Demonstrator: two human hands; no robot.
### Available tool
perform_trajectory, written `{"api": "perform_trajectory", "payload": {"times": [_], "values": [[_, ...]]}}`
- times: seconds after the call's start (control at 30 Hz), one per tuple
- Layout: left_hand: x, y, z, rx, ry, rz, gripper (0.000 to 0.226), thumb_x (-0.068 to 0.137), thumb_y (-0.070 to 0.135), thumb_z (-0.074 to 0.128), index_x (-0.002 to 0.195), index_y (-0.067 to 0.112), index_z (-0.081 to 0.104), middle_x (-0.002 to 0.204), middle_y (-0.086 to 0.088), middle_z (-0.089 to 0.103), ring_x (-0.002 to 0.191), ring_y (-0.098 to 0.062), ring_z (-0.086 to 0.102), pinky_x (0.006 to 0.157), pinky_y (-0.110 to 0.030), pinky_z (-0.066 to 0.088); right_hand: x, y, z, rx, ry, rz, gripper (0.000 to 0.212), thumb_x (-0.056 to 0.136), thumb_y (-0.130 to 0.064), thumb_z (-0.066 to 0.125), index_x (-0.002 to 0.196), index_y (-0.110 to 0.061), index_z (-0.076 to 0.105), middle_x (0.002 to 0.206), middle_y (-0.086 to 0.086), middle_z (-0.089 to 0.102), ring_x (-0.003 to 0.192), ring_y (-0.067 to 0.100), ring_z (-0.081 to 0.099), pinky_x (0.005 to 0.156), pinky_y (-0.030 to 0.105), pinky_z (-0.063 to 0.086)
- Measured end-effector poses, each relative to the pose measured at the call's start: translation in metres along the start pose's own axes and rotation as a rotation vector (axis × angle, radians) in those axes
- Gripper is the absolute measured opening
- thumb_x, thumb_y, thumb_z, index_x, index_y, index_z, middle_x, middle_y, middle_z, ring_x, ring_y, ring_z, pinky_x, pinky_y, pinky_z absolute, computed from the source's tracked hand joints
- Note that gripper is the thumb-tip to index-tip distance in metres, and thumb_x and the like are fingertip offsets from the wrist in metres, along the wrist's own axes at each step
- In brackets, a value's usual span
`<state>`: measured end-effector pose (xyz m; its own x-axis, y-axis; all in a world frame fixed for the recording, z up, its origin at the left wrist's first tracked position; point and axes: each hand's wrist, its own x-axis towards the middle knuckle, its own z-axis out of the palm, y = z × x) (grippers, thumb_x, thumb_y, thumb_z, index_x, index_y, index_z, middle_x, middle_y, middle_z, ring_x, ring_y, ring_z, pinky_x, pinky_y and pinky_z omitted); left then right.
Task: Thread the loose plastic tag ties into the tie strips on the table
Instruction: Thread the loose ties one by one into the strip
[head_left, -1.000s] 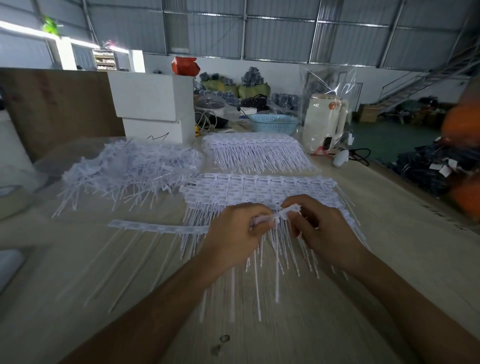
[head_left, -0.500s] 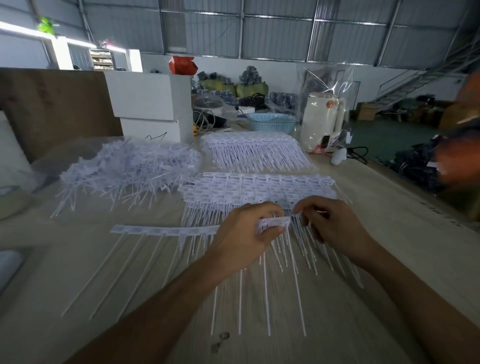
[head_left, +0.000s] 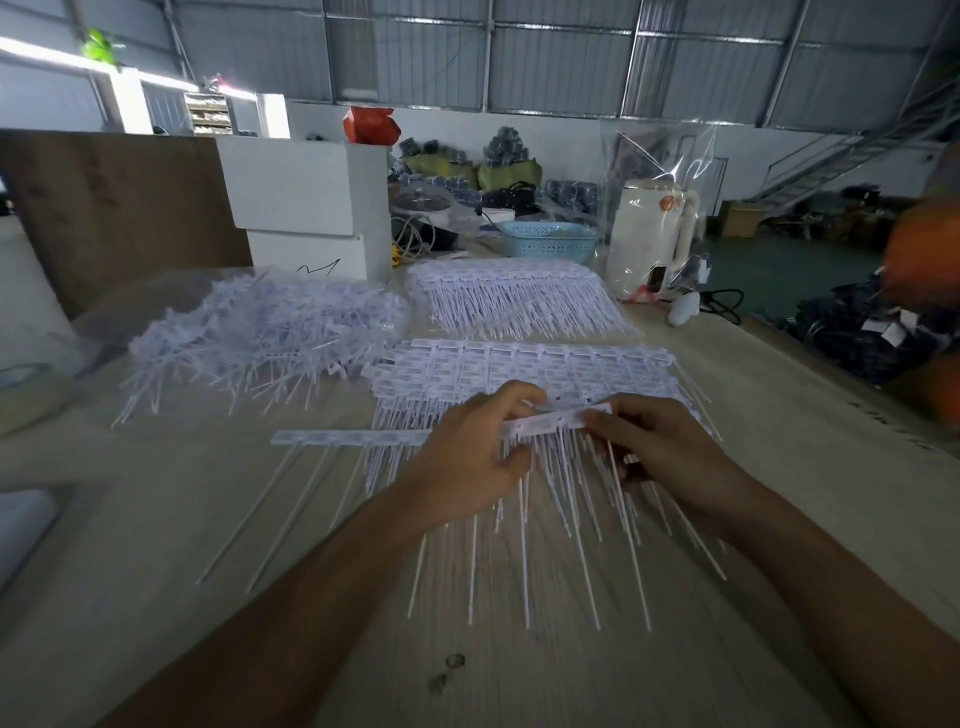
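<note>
A long white tie strip (head_left: 353, 437) lies across the wooden table (head_left: 519, 665), its thin tails pointing toward me. My left hand (head_left: 467, 457) grips the strip near its right end, thumb below and fingers over it. My right hand (head_left: 660, 447) pinches the strip's right tip (head_left: 587, 417) between thumb and fingers. Under both hands lies a stack of strips (head_left: 519, 371). A heap of loose tag ties (head_left: 260, 338) sits at the left, apart from my hands.
Another pile of strips (head_left: 519, 301) lies farther back. Two stacked white boxes (head_left: 311, 208), a blue basket (head_left: 548, 240) and a white kettle in a plastic bag (head_left: 649, 234) line the far side. The table edge runs along the right (head_left: 831, 395).
The strip's right end has come up slightly between my hands. My right hand closed on its tip, and more tails now hang toward me.
</note>
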<state>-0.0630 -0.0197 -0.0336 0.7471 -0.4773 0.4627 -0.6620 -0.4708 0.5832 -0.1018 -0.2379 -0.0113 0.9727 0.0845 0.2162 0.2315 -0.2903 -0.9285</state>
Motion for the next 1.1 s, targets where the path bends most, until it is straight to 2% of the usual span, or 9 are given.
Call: {"api": "perform_trajectory", "payload": {"times": [0.13, 0.27, 0.37, 0.47, 0.6, 0.73, 0.83, 1.0, 1.1], "values": [[-0.0008, -0.0014, 0.0016, 0.19, 0.046, 0.06, 0.025, 0.09, 0.036, 0.07, 0.113, 0.027, 0.064, 0.103, 0.007, 0.07, 0.094, -0.015, 0.064, 0.08, -0.04, 0.052, -0.0033, 0.0024, 0.0068, -0.01, -0.055, -0.009, 0.023, 0.097, -0.027, 0.064, 0.079, -0.015, 0.072, 0.064, 0.004, 0.057, 0.054, 0.016, 0.057, 0.049, 0.027, 0.046], [-0.002, 0.0001, -0.0012, 0.299, 0.124, 0.154, 0.017, 0.096, 0.032, 0.063, 0.107, 0.02, 0.069, 0.095, 0.004, 0.072, 0.085, -0.02, 0.064, 0.073, -0.036, 0.051, -0.0034, 0.003, 0.0085, -0.199, -0.054, -0.157, 0.021, 0.1, -0.026, 0.061, 0.085, -0.014, 0.071, 0.058, 0.008, 0.058, 0.047, 0.022, 0.056, 0.049, 0.03, 0.047], [-0.0012, 0.0014, -0.0016, 0.266, 0.081, 0.13, 0.017, 0.1, 0.029, 0.055, 0.106, 0.019, 0.068, 0.094, 0.003, 0.07, 0.085, -0.02, 0.064, 0.073, -0.038, 0.051, -0.0025, 0.0015, 0.0073, -0.318, -0.037, -0.26, 0.016, 0.099, -0.025, 0.061, 0.092, -0.013, 0.071, 0.061, 0.007, 0.062, 0.044, 0.016, 0.058, 0.05, 0.027, 0.047], [0.0006, -0.0001, 0.0002, 0.219, 0.044, 0.088, 0.019, 0.102, 0.03, 0.052, 0.102, 0.021, 0.068, 0.086, 0.007, 0.068, 0.076, -0.014, 0.061, 0.069, -0.036, 0.05, -0.001, 0.003, 0.0056, -0.436, -0.01, -0.344, 0.013, 0.097, -0.024, 0.062, 0.096, -0.015, 0.07, 0.064, -0.013, 0.06, 0.053, 0.007, 0.057, 0.055, 0.025, 0.046], [0.0017, -0.0021, 0.0037, 0.103, 0.044, -0.001, 0.024, 0.101, 0.034, 0.055, 0.093, 0.021, 0.073, 0.076, 0.007, 0.069, 0.062, -0.008, 0.059, 0.063, -0.032, 0.05, 0.0011, 0.0074, 0.0062, -0.61, 0.034, -0.483, 0.004, 0.096, -0.013, 0.064, 0.094, -0.013, 0.068, 0.07, -0.02, 0.055, 0.066, 0.0, 0.055, 0.061, 0.01, 0.036], [0.0023, -0.0026, 0.003, 0.049, 0.079, 0.0, 0.014, 0.093, 0.036, 0.063, 0.1, 0.029, 0.071, 0.087, 0.013, 0.072, 0.081, -0.004, 0.067, 0.074, -0.038, 0.057, 0.0023, 0.0093, 0.0095, -0.386, 0.044, -0.341, 0.007, 0.099, -0.019, 0.06, 0.099, -0.019, 0.068, 0.063, -0.007, 0.064, 0.056, 0.008, 0.063, 0.06, 0.024, 0.051], [-0.0002, 0.0009, 0.0053, 0.064, 0.073, 0.041, 0.018, 0.092, 0.036, 0.066, 0.11, 0.035, 0.065, 0.084, 0.011, 0.069, 0.079, -0.008, 0.066, 0.072, -0.039, 0.056, 0.0002, 0.0065, 0.0093, -0.246, 0.02, -0.309, 0.014, 0.1, -0.021, 0.059, 0.112, -0.025, 0.066, 0.061, 0.002, 0.065, 0.046, 0.021, 0.061, 0.048, 0.032, 0.052], [-0.0004, 0.0034, 0.004, 0.101, 0.092, 0.075, 0.024, 0.093, 0.028, 0.068, 0.117, 0.029, 0.069, 0.094, 0.006, 0.07, 0.087, -0.012, 0.064, 0.075, -0.04, 0.054, 0.0016, 0.0075, 0.0088, -0.269, 0.039, -0.284, 0.045, 0.099, -0.018, 0.06, 0.138, -0.035, 0.045, 0.064, -0.003, 0.059, 0.046, 0.012, 0.049, 0.05, 0.022, 0.043], [-0.0015, 0.0061, 0.0025, 0.118, 0.126, 0.093, 0.023, 0.093, 0.025, 0.068, 0.116, 0.027, 0.07, 0.095, 0.007, 0.069, 0.088, -0.012, 0.062, 0.074, -0.04, 0.053, 0.002, 0.007, 0.0067, -0.206, 0.026, -0.162, 0.039, 0.097, -0.024, 0.063, 0.132, -0.031, 0.047, 0.059, -0.003, 0.06, 0.052, 0.012, 0.049, 0.053, 0.022, 0.04]]}}
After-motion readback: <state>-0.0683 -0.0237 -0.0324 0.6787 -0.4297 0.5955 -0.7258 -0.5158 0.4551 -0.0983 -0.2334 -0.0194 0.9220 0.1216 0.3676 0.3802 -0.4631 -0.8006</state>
